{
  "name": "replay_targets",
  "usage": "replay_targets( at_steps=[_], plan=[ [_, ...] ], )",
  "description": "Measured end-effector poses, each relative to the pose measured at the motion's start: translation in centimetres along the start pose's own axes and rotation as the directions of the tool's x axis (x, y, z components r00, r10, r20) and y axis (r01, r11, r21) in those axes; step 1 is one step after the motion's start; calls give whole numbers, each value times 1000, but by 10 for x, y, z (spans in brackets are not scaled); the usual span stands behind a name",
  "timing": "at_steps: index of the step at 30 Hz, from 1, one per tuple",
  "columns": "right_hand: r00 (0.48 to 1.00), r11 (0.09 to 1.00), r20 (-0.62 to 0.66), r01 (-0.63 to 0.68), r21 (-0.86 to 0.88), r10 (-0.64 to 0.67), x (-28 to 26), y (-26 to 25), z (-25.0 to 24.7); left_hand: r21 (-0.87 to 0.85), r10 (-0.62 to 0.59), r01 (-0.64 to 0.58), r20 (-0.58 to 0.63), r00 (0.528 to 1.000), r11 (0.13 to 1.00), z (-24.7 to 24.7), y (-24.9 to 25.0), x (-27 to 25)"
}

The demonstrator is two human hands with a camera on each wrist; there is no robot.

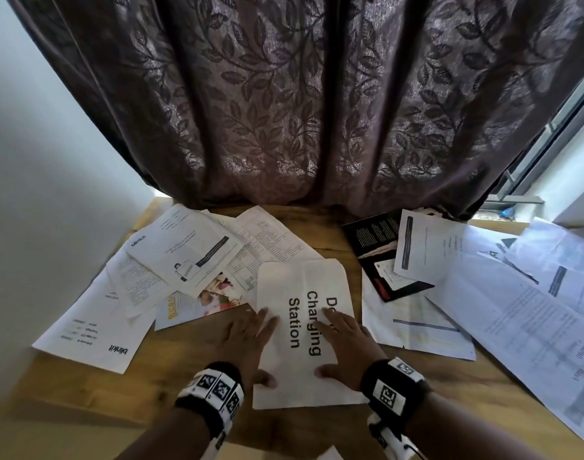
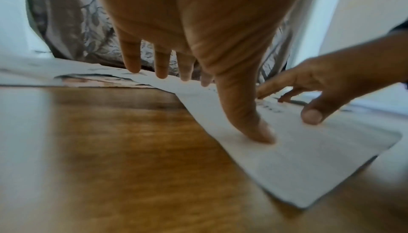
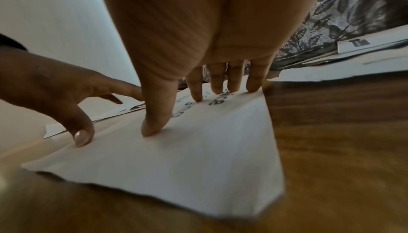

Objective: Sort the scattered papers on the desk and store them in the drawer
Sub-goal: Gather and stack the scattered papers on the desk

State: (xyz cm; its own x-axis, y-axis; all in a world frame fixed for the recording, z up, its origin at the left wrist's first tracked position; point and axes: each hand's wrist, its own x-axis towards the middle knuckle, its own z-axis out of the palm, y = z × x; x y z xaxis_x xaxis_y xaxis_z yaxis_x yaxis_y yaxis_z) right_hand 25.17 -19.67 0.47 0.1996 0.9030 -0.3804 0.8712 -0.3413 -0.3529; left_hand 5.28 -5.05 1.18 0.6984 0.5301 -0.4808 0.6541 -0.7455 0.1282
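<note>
A white sheet printed "Charging Station" [image 1: 294, 370] lies in the middle of the wooden desk [image 1: 85, 393], near the front edge. Both hands press flat on it with straight, spread fingers. My left hand [image 1: 247, 340] covers its left edge, thumb on the paper [image 2: 298, 167]. My right hand [image 1: 343, 346] lies over the printed words, fingertips and thumb down on the sheet [image 3: 176, 175]. More papers are scattered left [image 1: 95, 327] and right [image 1: 516, 310] of it. No drawer is in view.
A dark leaf-patterned curtain [image 1: 300, 111] hangs along the desk's back edge. A black booklet [image 1: 377, 247] lies at the back right under white sheets. A colour flyer [image 1: 197, 303] sits left of centre. A white wall [image 1: 35, 161] bounds the left side.
</note>
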Motion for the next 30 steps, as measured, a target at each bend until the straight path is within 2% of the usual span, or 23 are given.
replay_targets(
  at_steps=[2,5,9,11,13,16,18,20,22,24,26,28,30],
  plan=[
    [1000,1000,-7,14,-14,-14,0,0,2,57,-9,5,79,997,998,-1,-5,3],
    [999,999,-20,39,-1,-39,7,-10,-5,113,-15,2,111,994,994,-6,-7,4],
    [984,976,-58,175,131,-169,47,-46,-16,146,-19,-2,141,990,989,-9,-6,4],
    [979,955,-21,205,214,-205,74,-68,-19,168,-23,-1,141,990,986,-9,-6,2],
    [981,969,40,183,167,-192,98,-77,-17,167,-16,-8,144,989,986,-10,-7,2],
    [995,995,45,86,-41,-84,114,-52,-13,157,24,-49,155,988,986,-9,-13,4],
    [998,996,5,-70,-54,70,106,-18,-16,127,48,-65,139,989,990,-7,-16,5],
    [977,974,-5,-214,-71,214,93,14,-24,104,67,-80,120,990,991,-5,-18,5],
    [958,950,7,-284,-129,288,80,28,-32,88,90,-100,109,990,991,-4,-22,6],
    [969,957,-11,-247,-153,248,69,20,-34,87,102,-112,104,989,990,-2,-23,8],
    [992,985,-10,-129,-117,128,58,-11,-24,112,112,-121,86,990,986,1,-23,9],
    [999,996,25,-30,-84,32,47,-47,-1,145,126,-132,49,991,981,3,-24,11],
    [997,993,74,-4,-121,13,34,-70,23,180,140,-141,21,990,973,5,-24,12]
  ],
)
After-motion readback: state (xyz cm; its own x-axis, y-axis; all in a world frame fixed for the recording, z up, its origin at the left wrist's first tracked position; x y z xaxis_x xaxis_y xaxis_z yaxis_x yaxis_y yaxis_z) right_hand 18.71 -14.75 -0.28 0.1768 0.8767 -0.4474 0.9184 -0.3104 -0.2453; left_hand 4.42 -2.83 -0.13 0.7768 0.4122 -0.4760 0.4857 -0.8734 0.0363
